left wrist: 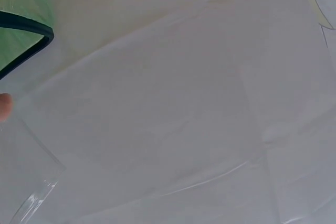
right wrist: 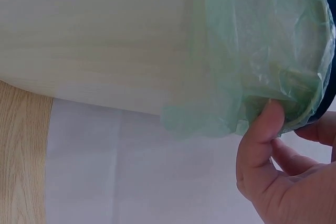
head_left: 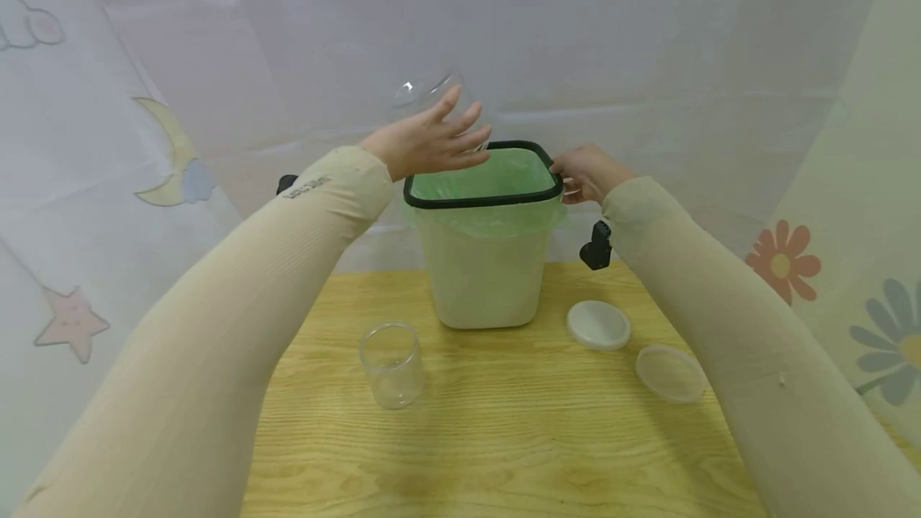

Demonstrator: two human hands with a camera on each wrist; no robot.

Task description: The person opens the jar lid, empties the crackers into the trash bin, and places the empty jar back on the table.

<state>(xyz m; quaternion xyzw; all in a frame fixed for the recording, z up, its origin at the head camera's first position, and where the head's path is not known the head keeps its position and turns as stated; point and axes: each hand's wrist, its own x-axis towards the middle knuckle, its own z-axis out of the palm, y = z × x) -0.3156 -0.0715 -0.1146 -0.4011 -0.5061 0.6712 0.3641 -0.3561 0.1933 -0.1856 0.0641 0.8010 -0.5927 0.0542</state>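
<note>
My left hand (head_left: pixel 435 138) is raised at the far left edge of a pale trash bin (head_left: pixel 485 262), its fingers spread along a clear plastic jar (head_left: pixel 412 93). The jar is tilted and partly hidden behind the hand; in the left wrist view its side shows low at the left. At the bin's right side my right hand (head_left: pixel 590 170) holds the black rim ring (head_left: pixel 489 201) and the green bag (right wrist: pixel 236 51) folded over it. The thumb presses on the bag just below the ring.
A second clear jar (head_left: pixel 392 370) stands upright on the wooden table (head_left: pixel 489 438), left in front of the bin. To the right lie a white lid (head_left: pixel 599 325) and a translucent lid (head_left: pixel 671 374). A pale printed curtain (head_left: pixel 612 30) hangs behind the table.
</note>
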